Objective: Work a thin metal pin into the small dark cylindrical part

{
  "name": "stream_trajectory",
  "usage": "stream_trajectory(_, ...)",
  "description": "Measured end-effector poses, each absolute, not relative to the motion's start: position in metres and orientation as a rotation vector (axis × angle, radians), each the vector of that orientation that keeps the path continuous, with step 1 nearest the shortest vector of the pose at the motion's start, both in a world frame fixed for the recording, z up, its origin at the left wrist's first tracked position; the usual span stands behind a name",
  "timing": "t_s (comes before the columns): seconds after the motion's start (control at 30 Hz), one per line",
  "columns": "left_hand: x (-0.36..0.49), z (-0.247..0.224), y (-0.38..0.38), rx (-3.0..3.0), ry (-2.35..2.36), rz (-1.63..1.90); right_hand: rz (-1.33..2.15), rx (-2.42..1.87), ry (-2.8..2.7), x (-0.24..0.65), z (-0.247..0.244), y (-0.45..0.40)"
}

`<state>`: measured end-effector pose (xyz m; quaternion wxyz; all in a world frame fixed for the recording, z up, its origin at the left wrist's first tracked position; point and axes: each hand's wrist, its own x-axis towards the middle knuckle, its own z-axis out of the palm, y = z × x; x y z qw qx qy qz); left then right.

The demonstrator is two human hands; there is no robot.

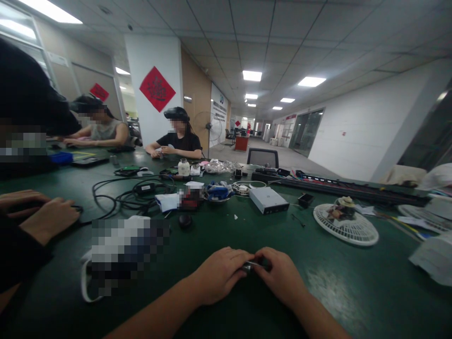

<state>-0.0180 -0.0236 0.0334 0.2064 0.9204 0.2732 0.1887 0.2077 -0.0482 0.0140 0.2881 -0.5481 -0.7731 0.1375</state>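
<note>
Low on the green bench (356, 301), the left hand (219, 276) and right hand (280, 278) together pinched one small metal cylinder (252, 267), one white fan grille (345, 228) lying off to the right.

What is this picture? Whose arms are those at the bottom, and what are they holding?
This picture comes from a camera worn on a person's head, looking forward and down. So the arms at the bottom belong to that person: the left hand and the right hand. Together they hold a small dark metal part, too small to tell exactly what it is. They are working at a green table. On it lie black cables, a flat grey box and a white round fan guard. Another person sits across the table.
</note>
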Motion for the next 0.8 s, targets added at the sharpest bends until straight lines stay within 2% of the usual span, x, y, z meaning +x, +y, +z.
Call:
stream_trajectory(0.13,-0.016,0.033,-0.024,2.573,0.798,0.569,0.425,-1.478,-2.037,0.207,0.015,-0.048)
stream_trajectory(0.43,-0.019,0.016,-0.008,2.334,1.177,0.935,0.34,-1.457,-1.96,0.21,0.009,-0.043)
stream_trajectory(0.8,-0.019,0.017,-0.011,2.416,1.124,0.904,0.236,-1.375,-1.957,0.211,0.01,-0.044)
